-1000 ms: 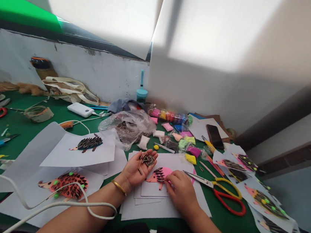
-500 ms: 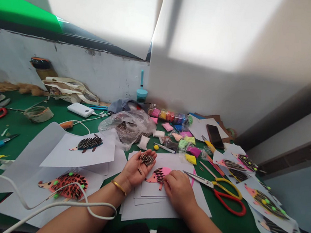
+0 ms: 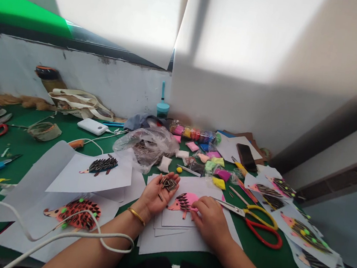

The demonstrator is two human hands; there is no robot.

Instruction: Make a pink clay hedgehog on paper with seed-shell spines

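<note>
Palm up, my left hand [image 3: 155, 193] cradles a small pile of striped sunflower seeds [image 3: 169, 183] in its cupped fingers. Beside it on a stack of white paper [image 3: 172, 233] is a pink clay hedgehog [image 3: 192, 197], its back partly set with rows of seeds behind the peach face. My right hand [image 3: 209, 217] rests over the hedgehog's rear, thumb and fingers drawn together in a pinch at its body. Whatever may be between those fingertips is too small or hidden to make out.
Yellow-and-red scissors [image 3: 261, 225] lie close to my right hand. Behind are a plastic bag of seeds [image 3: 148, 145] and clay packets [image 3: 222, 173]. Finished hedgehog sheets flank both sides, including one with green dots [image 3: 74, 212]. A white cable [image 3: 115, 236] loops across my left forearm.
My right hand has shifted slightly right over the hedgehog, uncovering more of its pink body and seeds. My left hand stays in place with its seeds.
</note>
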